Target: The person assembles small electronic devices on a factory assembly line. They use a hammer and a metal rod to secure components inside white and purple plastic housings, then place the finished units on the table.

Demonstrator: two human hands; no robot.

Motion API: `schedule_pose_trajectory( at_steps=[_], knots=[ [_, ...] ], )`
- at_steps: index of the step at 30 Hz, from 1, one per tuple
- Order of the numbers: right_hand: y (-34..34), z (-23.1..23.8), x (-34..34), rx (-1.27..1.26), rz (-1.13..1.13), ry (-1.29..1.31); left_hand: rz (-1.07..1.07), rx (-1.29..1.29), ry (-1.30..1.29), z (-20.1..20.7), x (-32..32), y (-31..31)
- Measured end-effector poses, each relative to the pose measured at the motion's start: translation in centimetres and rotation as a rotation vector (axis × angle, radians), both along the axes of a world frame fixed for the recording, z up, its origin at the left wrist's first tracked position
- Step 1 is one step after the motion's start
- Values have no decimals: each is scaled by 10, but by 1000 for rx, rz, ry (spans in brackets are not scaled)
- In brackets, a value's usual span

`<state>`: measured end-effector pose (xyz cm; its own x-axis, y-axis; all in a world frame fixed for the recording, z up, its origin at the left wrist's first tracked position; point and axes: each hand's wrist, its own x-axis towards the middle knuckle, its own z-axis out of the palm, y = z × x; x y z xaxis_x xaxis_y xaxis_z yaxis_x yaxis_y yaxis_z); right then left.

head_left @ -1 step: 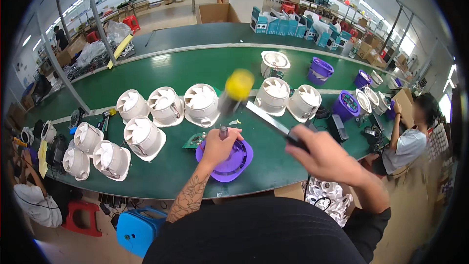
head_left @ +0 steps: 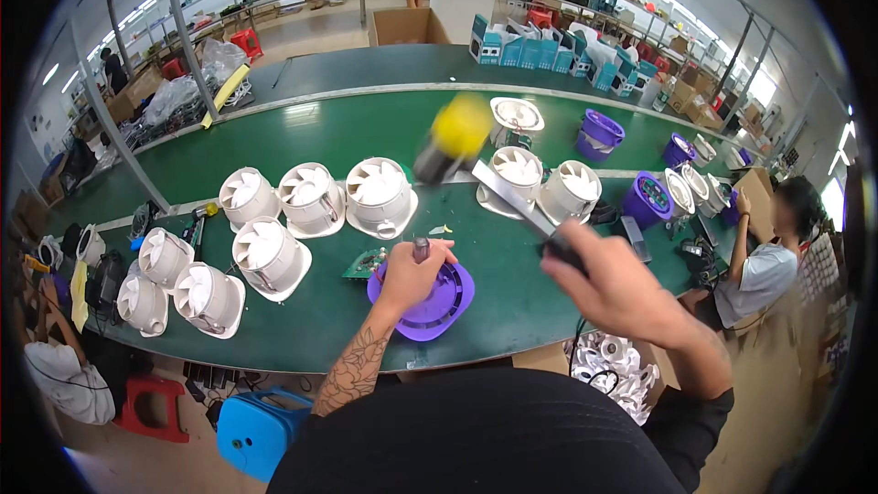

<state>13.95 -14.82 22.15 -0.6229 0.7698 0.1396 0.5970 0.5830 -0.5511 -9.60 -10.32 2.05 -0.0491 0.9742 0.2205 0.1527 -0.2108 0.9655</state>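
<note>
My right hand is closed around the black grip of a mallet, whose metal shaft slants up to the left. Its yellow-and-black head is blurred, raised above the bench's middle. A round purple housing with slots around its face lies in front of me. Over it, my left hand is wrapped around an upright tool handle; the tip is hidden, so its kind cannot be told. A green circuit board lies just left of the housing, partly behind that hand.
Several white fan housings stand left and beyond my hands on the green bench. More purple housings stand to the right, near a seated co-worker. A box of white parts sits below the front edge.
The mallet's head has shifted up and slightly right, with my right hand moving a little. My left hand and the purple housing stay almost where they were.
</note>
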Motion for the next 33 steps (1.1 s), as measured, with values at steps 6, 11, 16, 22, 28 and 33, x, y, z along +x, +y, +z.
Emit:
schedule_pose_trajectory(
  at_steps=[6,11,16,22,28,33],
  knots=[
    [-6,-30,0,-120,1,-324,-81,48,-134,-7,4,-10],
    [-21,30,-15,129,-178,13,-71,164,98,-3,-2,-11],
    [-21,-23,3,-15,-142,-275,-136,137,66,-3,4,-4],
    [-36,-3,-5,-57,-66,-274,-114,160,239,-5,1,-11],
    [-42,34,-24,0,-129,-217,-59,147,175,-9,-10,-13],
    [-34,-2,-14,33,-45,-349,-88,24,96,-11,-5,-8]
  ],
)
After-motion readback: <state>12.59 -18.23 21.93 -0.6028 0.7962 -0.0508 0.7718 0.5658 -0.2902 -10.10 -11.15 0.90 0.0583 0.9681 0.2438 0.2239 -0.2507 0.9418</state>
